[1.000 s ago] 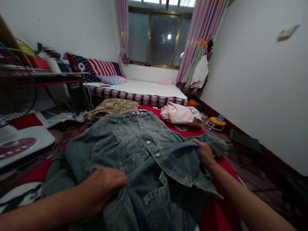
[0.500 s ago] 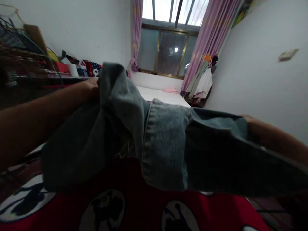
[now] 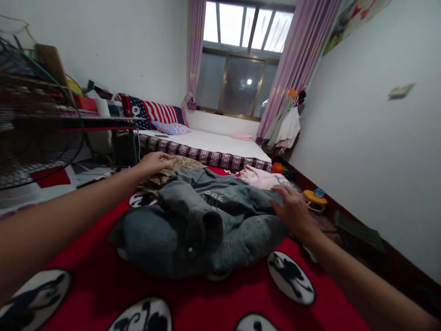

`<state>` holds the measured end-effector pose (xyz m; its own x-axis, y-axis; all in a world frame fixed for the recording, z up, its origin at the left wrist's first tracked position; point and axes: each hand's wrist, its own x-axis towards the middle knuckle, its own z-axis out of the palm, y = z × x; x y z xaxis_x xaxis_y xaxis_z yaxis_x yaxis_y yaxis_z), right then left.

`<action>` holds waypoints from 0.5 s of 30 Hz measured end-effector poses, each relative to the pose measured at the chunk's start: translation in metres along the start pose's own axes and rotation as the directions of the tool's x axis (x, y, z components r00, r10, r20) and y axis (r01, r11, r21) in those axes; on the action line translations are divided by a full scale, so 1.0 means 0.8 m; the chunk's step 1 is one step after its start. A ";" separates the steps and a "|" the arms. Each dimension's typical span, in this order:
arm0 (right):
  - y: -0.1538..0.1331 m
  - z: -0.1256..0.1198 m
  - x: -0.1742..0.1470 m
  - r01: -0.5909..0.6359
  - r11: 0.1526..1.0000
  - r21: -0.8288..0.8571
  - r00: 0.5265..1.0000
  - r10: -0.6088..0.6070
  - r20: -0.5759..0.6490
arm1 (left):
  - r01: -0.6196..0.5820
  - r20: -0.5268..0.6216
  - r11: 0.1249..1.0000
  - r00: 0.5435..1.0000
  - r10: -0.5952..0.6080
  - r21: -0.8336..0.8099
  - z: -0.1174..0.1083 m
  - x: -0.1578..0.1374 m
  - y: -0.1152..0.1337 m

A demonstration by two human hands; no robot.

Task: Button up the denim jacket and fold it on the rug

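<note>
A blue denim jacket [image 3: 255, 234] lies crumpled on the red blanket [image 3: 193, 308], its collar facing me and light lettering on its far part. My left hand [image 3: 155, 163] is raised beyond the jacket's left side, fingers stretched out and holding nothing. Behind and below it is a brown patterned cloth [image 3: 182, 163]. At the jacket's right edge is my right hand [image 3: 292, 207], its fingers apart; whether they touch the denim I cannot tell. Pink folded clothing [image 3: 262, 177] lies just past the jacket on the right.
A white-topped bed [image 3: 213, 140] stands under the window. On the left are a desk [image 3: 103, 122] with clutter and a fan [image 3: 31, 138]. A yellow stool [image 3: 315, 197] and a dark green item [image 3: 360, 230] stand along the right wall.
The denim jacket was stretched up in the air between both hands; now it lies on the red blanket. Both hands have let go of it, and the bed beyond shows.
</note>
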<state>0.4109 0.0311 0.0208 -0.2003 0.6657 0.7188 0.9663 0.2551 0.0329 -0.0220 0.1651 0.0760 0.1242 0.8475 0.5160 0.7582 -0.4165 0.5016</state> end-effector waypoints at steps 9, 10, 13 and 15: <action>-0.021 0.003 -0.168 -0.573 0.673 0.467 0.758 0.652 -0.010 | -0.640 0.531 0.744 0.571 0.626 -0.190 0.029 -0.209 0.102; -0.019 0.008 -0.172 -0.641 0.582 0.501 0.699 0.712 0.066 | -0.627 0.551 0.761 0.581 0.599 -0.165 0.039 -0.221 0.103; -0.017 0.022 -0.178 -0.737 0.458 0.497 0.647 0.691 0.323 | -0.511 0.544 0.848 0.675 0.499 -0.143 0.056 -0.215 0.092; -0.021 0.027 -0.178 -0.744 0.481 0.464 0.663 0.619 0.421 | -0.378 0.448 0.904 0.785 0.427 -0.200 0.045 -0.178 0.076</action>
<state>0.4194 -0.0530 -0.0973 0.3973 0.8945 0.2048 0.5387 -0.0467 -0.8412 0.0295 0.0309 0.0079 0.7083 0.6349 0.3086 0.5107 -0.7627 0.3969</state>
